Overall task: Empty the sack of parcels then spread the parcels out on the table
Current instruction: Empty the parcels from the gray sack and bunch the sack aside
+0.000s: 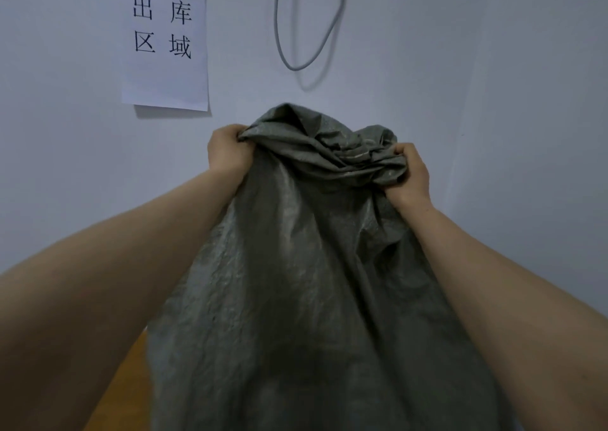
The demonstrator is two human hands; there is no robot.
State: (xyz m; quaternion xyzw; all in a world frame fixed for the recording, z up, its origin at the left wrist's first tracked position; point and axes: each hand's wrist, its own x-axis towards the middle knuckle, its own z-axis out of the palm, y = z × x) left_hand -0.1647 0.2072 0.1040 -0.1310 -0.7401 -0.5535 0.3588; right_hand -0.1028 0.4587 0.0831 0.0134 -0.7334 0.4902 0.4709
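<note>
So the grey-green woven sack (pixel 306 266) is held up high in front of the wall (pixel 493 69), and it fills most of the middle of the view. Both bare arms reach up and away to it. The left hand (pixel 227 154) has its fingers (pixel 238 134) clenched around a bunched fold at the sack's upper left, and the right hand (pixel 411 177) is fisted the same way on the upper right, thumb side tucked into the crumpled fabric. Between the 2 hands the top of the sack is scrunched into a wad of folds that pokes up a bit above the knuckles.

Below the hands the sack hangs down long and loose, widening toward the near edge of the view, with creases running down its length. Can't tell what's inside it from here: the cloth isn't see-through, no opening faces the camera, and no parcel shows anywhere. The bottom end runs out of the view, so whether the mouth points down is anyone's guess.

A sliver of orange-brown counter (pixel 121 381) peeks out at the near left, between the left forearm and the sack's edge.

On the wall, far left, there's a white paper sign (pixel 164 75) with 4 black Chinese characters, and to its right a grey cable (pixel 279 36) hangs in a loop just above the sack's top.
</note>
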